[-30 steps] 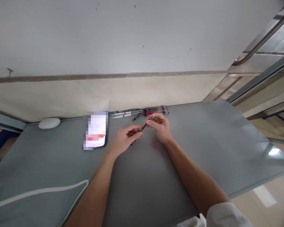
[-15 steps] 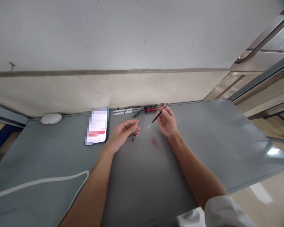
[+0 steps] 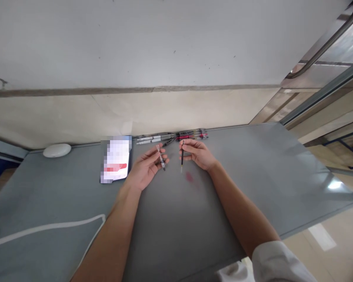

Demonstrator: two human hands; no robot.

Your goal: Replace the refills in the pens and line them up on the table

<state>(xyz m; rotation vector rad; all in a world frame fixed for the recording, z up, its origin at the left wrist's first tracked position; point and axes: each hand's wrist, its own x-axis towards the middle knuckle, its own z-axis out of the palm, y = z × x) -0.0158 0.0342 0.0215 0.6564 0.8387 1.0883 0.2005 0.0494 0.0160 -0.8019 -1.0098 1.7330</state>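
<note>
Refill (image 3: 182, 154) and barrel (image 3: 161, 158) apart, one to each hand

Watching remotely, I see the right hand (image 3: 200, 153) with thumb and fingers clamped on the refill's upper part, its pale tip pointing down over the table (image 3: 176, 235). The left hand (image 3: 147, 166) pinches the barrel between thumb and fingers, clear end uppermost in my view, dark end slanting down to the right. The two pieces are near each other and do not touch.

I judge both very light. The refill should be a thin, fairly stiff tube that could bend under a sideways squeeze; its tip is probably the fragile and inky part, so I would take hold along the dark shaft, away from that end. The barrel looks hard, smooth and round, likely to roll or slip between dry fingers; a grip around mid-length should suit it best.

As for containers, the barrel is the only hollow holder I make out, and I cannot tell whether anything sits inside it. Beyond the hands, pens (image 3: 191, 137) lie in a row beside the wall (image 3: 194, 109), with the phone (image 3: 117, 158) to their left.
</note>
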